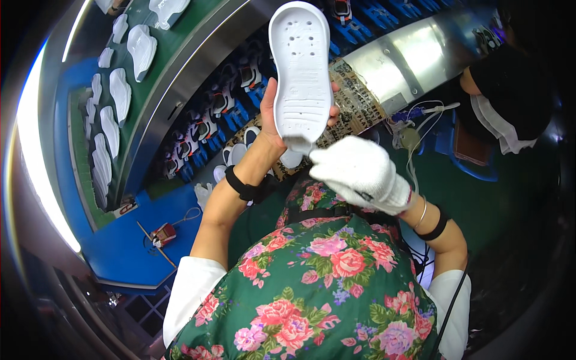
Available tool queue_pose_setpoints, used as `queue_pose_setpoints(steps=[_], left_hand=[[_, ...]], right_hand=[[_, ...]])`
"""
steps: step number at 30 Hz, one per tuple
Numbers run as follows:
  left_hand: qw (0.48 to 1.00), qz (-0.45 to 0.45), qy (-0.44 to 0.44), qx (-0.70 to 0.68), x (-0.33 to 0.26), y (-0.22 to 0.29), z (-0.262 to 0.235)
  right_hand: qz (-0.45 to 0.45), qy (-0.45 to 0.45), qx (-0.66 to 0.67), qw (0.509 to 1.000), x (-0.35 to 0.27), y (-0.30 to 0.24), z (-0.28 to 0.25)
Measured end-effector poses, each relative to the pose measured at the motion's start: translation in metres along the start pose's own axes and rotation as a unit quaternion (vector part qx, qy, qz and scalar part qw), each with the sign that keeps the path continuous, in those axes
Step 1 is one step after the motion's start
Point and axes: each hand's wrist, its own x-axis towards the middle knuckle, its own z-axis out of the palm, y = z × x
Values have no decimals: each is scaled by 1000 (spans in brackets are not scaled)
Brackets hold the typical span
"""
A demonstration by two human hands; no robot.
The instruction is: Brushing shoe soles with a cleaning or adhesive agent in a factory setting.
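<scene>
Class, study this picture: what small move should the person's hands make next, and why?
A sensible next move might be to pass the gloved right hand a little way along the lower end of the white shoe sole. The bare left hand supports the sole from behind, and the right hand is already at that end; whether it holds a tool is unclear.

Left arm: elbow bent, left forearm (258, 161) angled upward and inward. Left hand (272, 124): bare, closed in a supporting grip, thumb (269, 99) along the left side, left fingers (333, 113) wrapped around the right. Right arm: elbow bent, right forearm (451, 244) angled inward. Right hand (357, 174): gloved, fingers curled, tips pointing left, positioned near the base of the left hand. From where I stand, fingertip closure is not discernible.
</scene>
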Motion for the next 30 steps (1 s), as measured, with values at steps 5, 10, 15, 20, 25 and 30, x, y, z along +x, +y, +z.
queue_pose_setpoints(steps=[5,10,15,20,25,30], left_hand=[[997,-19,-76,-13,4,5,-4],[996,-72,-37,44,10,17,0],[994,-71,-47,74,20,25,1],[996,-50,-39,60,31,21,8],[996,-49,-52,-56,30,3,-2],[994,-60,44,-82,26,-32,-2]], right_hand=[[162,12,159,974,12,-7,-20],[-1,19,-44,999,8,4,-18],[14,-33,72,997,-2,-6,-9],[58,63,26,996,17,9,-24],[235,108,198,946,12,12,-28],[68,128,-128,981,32,65,-77]])
